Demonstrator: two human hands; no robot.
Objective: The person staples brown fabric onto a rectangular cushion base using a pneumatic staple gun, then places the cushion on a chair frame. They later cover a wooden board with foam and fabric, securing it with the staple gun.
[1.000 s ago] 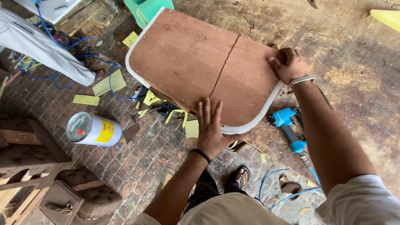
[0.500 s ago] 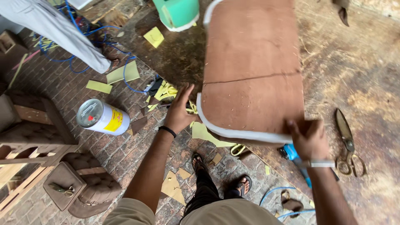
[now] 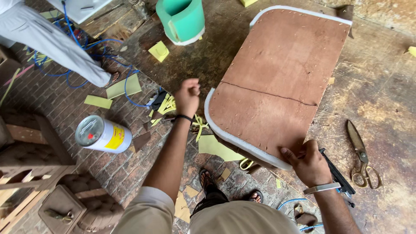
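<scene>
A brown wooden seat board (image 3: 277,82) with a white foam edge lies on the worn workbench (image 3: 381,99), one corner hanging over its front edge. My right hand (image 3: 305,162) grips the board's near right corner, thumb on top. My left hand (image 3: 187,96) hovers just left of the board with its fingers curled closed and nothing in it, above yellow foam strips (image 3: 167,104) on the brick floor.
Large scissors (image 3: 362,156) lie on the bench to the right. A green foam roll (image 3: 182,19) stands at the bench's far side. A white and yellow can (image 3: 102,134), blue hoses (image 3: 86,56), wooden furniture frames (image 3: 26,151) and another person's leg (image 3: 52,43) are on the left.
The board has turned and slid to the right on the bench. My left hand let go of its edge and closed into a fist. My right hand stays on the near corner.
</scene>
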